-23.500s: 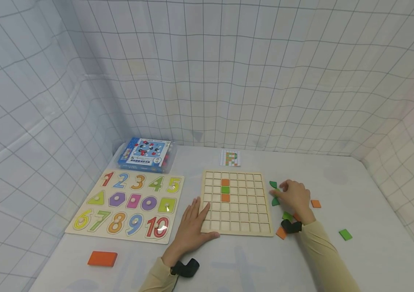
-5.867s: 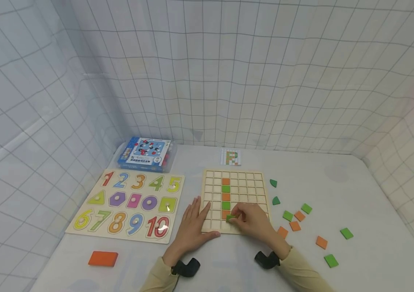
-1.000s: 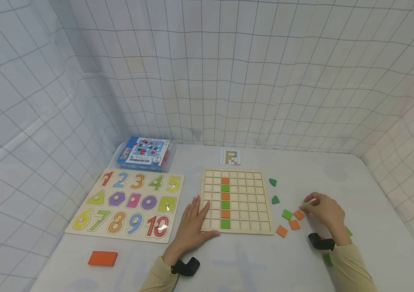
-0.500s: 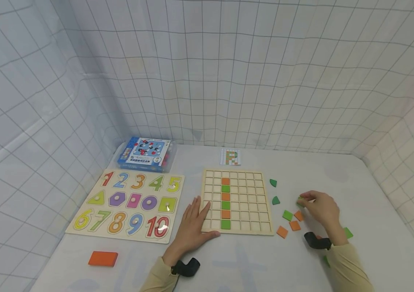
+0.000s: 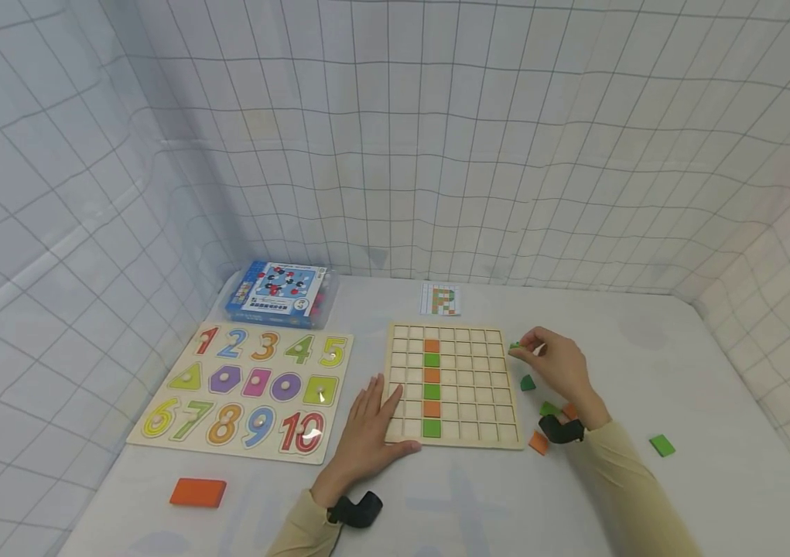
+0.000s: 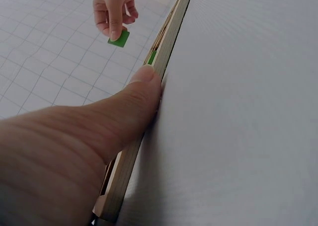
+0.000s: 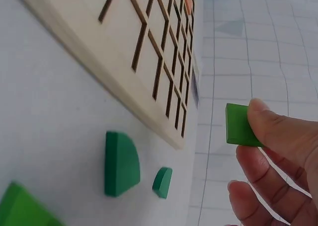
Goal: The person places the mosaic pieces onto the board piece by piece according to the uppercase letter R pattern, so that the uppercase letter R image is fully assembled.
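My right hand (image 5: pixel 556 367) pinches a green square tile (image 7: pixel 240 125) between thumb and fingers, raised beside the upper right edge of the wooden grid board (image 5: pixel 467 371). Spread flat, my left hand (image 5: pixel 364 437) rests over the board's lower left corner, its thumb along the front edge. A column of alternating orange and green tiles (image 5: pixel 432 391) sits in the board's third column of cells. Below the held tile in the right wrist view, two dark green quarter-round pieces (image 7: pixel 121 164) lie by the board.
Loose tiles, such as an orange one (image 5: pixel 538 442) and a green one (image 5: pixel 662 445), lie right of the board. A pattern card (image 5: pixel 440 299) lies behind it. Left are a number puzzle (image 5: pixel 241 391), a boxed set (image 5: pixel 279 294) and an orange block (image 5: pixel 198 493).
Over the last second my right hand carries the green tile leftward from the loose tiles to the board's edge. The column has grown downward since the oldest frame. My left hand stays put.
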Tool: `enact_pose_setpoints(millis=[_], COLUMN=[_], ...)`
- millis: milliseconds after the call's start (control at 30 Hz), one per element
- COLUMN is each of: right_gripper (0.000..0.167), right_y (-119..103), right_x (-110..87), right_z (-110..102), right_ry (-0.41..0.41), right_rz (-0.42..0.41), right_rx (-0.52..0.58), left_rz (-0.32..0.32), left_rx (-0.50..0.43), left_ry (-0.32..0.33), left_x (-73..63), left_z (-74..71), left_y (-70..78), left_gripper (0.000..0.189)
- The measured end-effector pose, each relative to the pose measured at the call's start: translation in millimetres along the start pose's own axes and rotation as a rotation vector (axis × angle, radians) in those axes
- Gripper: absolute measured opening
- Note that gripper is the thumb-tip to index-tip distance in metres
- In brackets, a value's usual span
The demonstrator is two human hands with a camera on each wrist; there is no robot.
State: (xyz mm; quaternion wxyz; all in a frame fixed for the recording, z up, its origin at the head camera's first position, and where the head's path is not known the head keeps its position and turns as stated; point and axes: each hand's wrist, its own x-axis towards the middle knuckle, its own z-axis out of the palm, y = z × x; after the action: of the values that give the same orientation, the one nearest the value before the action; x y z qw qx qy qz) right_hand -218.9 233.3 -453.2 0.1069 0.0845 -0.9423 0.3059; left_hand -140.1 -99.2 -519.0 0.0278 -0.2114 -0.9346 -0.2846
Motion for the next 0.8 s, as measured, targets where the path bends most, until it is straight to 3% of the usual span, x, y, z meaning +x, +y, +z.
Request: enact_pose_setpoints(millis=[400,800], right_gripper=[0.017,0.012], right_y=[-35,-49], right_x=[40.2,51.4], right_z=[38,69], right_ry=[-0.088,-0.192], right_rz=[-0.094,-0.103], right_rx=[0.03,0.012], left_rz=[0.0,0.001], left_rx=[-0.018,-0.013], left_ry=[0.006,0.002], left_x=[0.4,0.7], left_z=[-0.4,-0.5], left_y=[1.9,2.4], left_gripper=[0.092,0.093])
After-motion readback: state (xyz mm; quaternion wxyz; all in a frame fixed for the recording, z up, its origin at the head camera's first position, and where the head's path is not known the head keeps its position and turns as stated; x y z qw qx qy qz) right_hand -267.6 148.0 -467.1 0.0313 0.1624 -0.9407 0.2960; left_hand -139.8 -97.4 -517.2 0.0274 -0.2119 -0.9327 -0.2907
